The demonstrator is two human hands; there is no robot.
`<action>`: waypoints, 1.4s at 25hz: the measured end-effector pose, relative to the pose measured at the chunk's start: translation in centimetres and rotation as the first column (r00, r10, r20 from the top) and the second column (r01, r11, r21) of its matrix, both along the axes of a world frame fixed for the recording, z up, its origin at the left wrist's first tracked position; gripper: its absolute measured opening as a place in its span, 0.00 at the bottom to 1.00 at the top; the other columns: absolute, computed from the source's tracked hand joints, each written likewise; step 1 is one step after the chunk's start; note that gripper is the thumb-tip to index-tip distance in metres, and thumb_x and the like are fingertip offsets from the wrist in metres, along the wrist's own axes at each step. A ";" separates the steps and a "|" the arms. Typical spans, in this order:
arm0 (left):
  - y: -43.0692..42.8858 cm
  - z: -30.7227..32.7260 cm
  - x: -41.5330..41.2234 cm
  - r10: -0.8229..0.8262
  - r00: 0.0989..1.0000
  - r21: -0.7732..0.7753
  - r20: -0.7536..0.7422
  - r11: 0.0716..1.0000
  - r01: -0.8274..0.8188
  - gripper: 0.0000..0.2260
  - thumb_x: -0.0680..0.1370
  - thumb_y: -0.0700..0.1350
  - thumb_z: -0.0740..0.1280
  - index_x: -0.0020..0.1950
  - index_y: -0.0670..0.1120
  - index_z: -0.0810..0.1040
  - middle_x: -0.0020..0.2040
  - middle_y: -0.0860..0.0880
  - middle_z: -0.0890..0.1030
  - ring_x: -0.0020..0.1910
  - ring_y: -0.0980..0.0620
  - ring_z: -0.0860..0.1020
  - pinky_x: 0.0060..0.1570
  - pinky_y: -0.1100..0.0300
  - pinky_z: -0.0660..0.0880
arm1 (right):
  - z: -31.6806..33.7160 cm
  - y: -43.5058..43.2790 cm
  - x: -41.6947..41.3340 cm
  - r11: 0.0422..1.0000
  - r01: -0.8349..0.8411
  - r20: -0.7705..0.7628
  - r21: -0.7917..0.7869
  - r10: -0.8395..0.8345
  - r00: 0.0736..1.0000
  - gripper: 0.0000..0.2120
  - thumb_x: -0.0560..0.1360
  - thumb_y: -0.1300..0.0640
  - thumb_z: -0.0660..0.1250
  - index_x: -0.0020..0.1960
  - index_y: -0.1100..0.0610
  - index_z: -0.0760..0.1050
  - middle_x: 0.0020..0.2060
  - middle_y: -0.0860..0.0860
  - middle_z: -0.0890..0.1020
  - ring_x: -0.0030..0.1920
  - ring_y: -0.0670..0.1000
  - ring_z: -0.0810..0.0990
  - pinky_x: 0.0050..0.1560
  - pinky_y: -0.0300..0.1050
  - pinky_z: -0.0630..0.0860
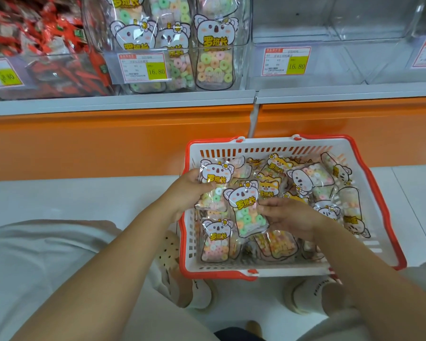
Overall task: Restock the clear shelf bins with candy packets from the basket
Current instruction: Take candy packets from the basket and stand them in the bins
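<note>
A white basket with an orange rim [231, 273] sits on the floor, holding several clear candy packets printed with koala and cat faces. My left hand [190, 190] grips one koala packet [215, 179] over the basket's left side. My right hand [290, 217] pinches a second koala packet [246, 207] of green and orange ring candies just beside it. On the shelf above, a clear bin [214, 45] holds three upright koala packets. The clear bin [330, 40] to its right has nothing in it.
A bin of red-wrapped snacks [47, 45] stands at the upper left. Price tags [143, 67] hang on the bin fronts. An orange shelf base [108, 139] runs below the bins. My knees and white shoes [197, 291] flank the basket's near edge.
</note>
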State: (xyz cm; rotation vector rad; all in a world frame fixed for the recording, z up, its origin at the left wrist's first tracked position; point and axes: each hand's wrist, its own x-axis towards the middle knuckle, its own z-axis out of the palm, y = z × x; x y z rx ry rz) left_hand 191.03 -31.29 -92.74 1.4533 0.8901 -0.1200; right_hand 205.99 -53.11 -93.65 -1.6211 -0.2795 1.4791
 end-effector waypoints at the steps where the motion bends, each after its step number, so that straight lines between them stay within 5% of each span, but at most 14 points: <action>1: -0.2 0.0 0.0 0.000 1.000 -0.027 -0.007 1.000 -0.001 0.09 0.78 0.48 0.69 0.56 0.58 0.75 0.61 0.45 0.79 0.50 0.47 0.77 0.50 0.54 0.74 | 0.1 0.1 0.0 0.999 0.030 -0.020 0.011 -0.030 0.999 0.10 0.76 0.57 0.67 0.57 0.57 0.77 0.54 0.53 0.83 0.53 0.53 0.81 0.56 0.50 0.77; 5: -0.5 0.0 -0.2 0.007 0.999 -0.149 -0.039 0.989 -0.013 0.30 0.74 0.54 0.72 0.73 0.48 0.68 0.66 0.48 0.76 0.57 0.48 0.77 0.56 0.52 0.73 | 0.2 0.6 -0.4 0.997 0.060 -0.068 0.051 -0.057 0.996 0.16 0.73 0.56 0.68 0.58 0.63 0.77 0.52 0.58 0.84 0.50 0.55 0.82 0.57 0.51 0.77; 8: -1.2 1.0 -0.2 0.077 0.997 -0.250 0.022 0.966 -0.070 0.18 0.78 0.55 0.68 0.62 0.45 0.73 0.56 0.45 0.74 0.50 0.48 0.72 0.55 0.54 0.70 | 0.5 1.2 -1.0 0.985 0.141 -0.107 0.102 -0.130 0.986 0.09 0.77 0.60 0.65 0.54 0.64 0.78 0.46 0.57 0.85 0.43 0.53 0.85 0.46 0.44 0.82; 12: -1.5 1.4 0.0 -0.052 0.998 -0.228 0.034 0.972 0.058 0.49 0.62 0.62 0.79 0.76 0.52 0.60 0.72 0.49 0.72 0.70 0.49 0.71 0.70 0.45 0.67 | 1.2 2.3 -1.5 0.953 0.235 -0.075 0.193 -0.224 0.972 0.15 0.74 0.55 0.68 0.53 0.66 0.76 0.49 0.61 0.84 0.45 0.57 0.84 0.46 0.47 0.83; 15: -2.4 1.9 0.2 -0.140 0.989 -0.176 0.044 0.973 0.146 0.39 0.66 0.48 0.81 0.72 0.49 0.66 0.64 0.50 0.79 0.63 0.51 0.77 0.66 0.50 0.71 | 2.1 3.3 -2.4 0.949 0.230 0.027 0.217 -0.242 0.970 0.17 0.69 0.51 0.71 0.49 0.63 0.78 0.47 0.62 0.81 0.45 0.58 0.80 0.48 0.49 0.79; 18: -3.1 2.5 0.3 -0.124 0.992 -0.074 0.036 0.989 0.126 0.40 0.64 0.45 0.81 0.72 0.50 0.66 0.61 0.51 0.80 0.58 0.52 0.79 0.60 0.54 0.76 | 3.1 4.0 -3.0 0.948 0.255 0.169 0.191 -0.288 0.943 0.15 0.71 0.52 0.74 0.50 0.60 0.75 0.44 0.57 0.79 0.42 0.53 0.79 0.46 0.47 0.78; 21: -2.5 4.1 0.3 -0.099 0.989 -0.062 0.110 0.992 0.106 0.36 0.68 0.38 0.78 0.72 0.49 0.66 0.59 0.50 0.81 0.54 0.52 0.81 0.52 0.56 0.79 | 5.2 4.7 -2.6 0.947 0.240 0.082 0.212 -0.262 0.962 0.31 0.67 0.47 0.78 0.64 0.56 0.69 0.57 0.57 0.79 0.52 0.55 0.83 0.50 0.48 0.78; 23: -2.1 5.9 0.3 -0.138 0.974 -0.049 0.180 0.988 0.149 0.35 0.70 0.36 0.76 0.72 0.50 0.65 0.58 0.50 0.81 0.54 0.52 0.82 0.50 0.56 0.80 | 7.5 5.4 -2.7 0.962 0.159 0.063 0.222 -0.177 0.982 0.31 0.68 0.44 0.75 0.64 0.57 0.70 0.56 0.55 0.81 0.53 0.55 0.83 0.48 0.46 0.78; 26: -1.3 9.3 0.1 -0.208 0.951 0.100 0.229 0.977 0.190 0.32 0.72 0.35 0.74 0.67 0.61 0.66 0.57 0.54 0.80 0.54 0.54 0.81 0.55 0.57 0.79 | 11.1 6.9 -3.2 0.962 0.097 0.176 0.255 -0.145 0.974 0.16 0.72 0.52 0.70 0.56 0.59 0.75 0.46 0.52 0.85 0.46 0.52 0.85 0.42 0.40 0.78; 28: -0.2 11.9 0.3 -0.237 0.939 0.211 0.250 0.960 0.186 0.32 0.70 0.37 0.75 0.58 0.68 0.64 0.60 0.53 0.76 0.57 0.54 0.79 0.57 0.55 0.78 | 13.7 8.2 -3.1 0.948 0.053 0.236 0.313 -0.131 0.963 0.15 0.72 0.56 0.71 0.57 0.58 0.76 0.47 0.51 0.86 0.47 0.52 0.85 0.41 0.39 0.79; 30: 1.4 14.8 0.2 -0.259 0.922 0.319 0.287 0.934 0.163 0.32 0.66 0.42 0.78 0.58 0.66 0.65 0.62 0.51 0.74 0.59 0.53 0.77 0.59 0.52 0.77 | 16.8 10.1 -2.9 0.931 -0.016 0.327 0.364 -0.112 0.938 0.18 0.69 0.56 0.72 0.58 0.56 0.76 0.48 0.51 0.86 0.48 0.52 0.85 0.41 0.40 0.79; 32: 3.9 18.1 -0.3 -0.274 0.897 0.373 0.347 0.918 0.135 0.33 0.66 0.43 0.80 0.64 0.58 0.66 0.60 0.54 0.76 0.56 0.58 0.78 0.56 0.62 0.77 | 20.0 12.6 -2.3 0.911 -0.064 0.434 0.407 -0.132 0.891 0.17 0.70 0.59 0.73 0.58 0.56 0.76 0.47 0.51 0.86 0.48 0.52 0.85 0.44 0.44 0.80; 35: 8.8 22.6 -1.5 -0.151 0.867 0.467 0.476 0.878 -0.104 0.26 0.71 0.47 0.77 0.65 0.59 0.71 0.61 0.60 0.77 0.59 0.65 0.75 0.58 0.67 0.73 | 24.0 16.9 -0.7 0.877 -0.086 0.552 0.473 -0.219 0.804 0.16 0.72 0.59 0.73 0.58 0.54 0.74 0.47 0.50 0.85 0.49 0.48 0.84 0.50 0.44 0.80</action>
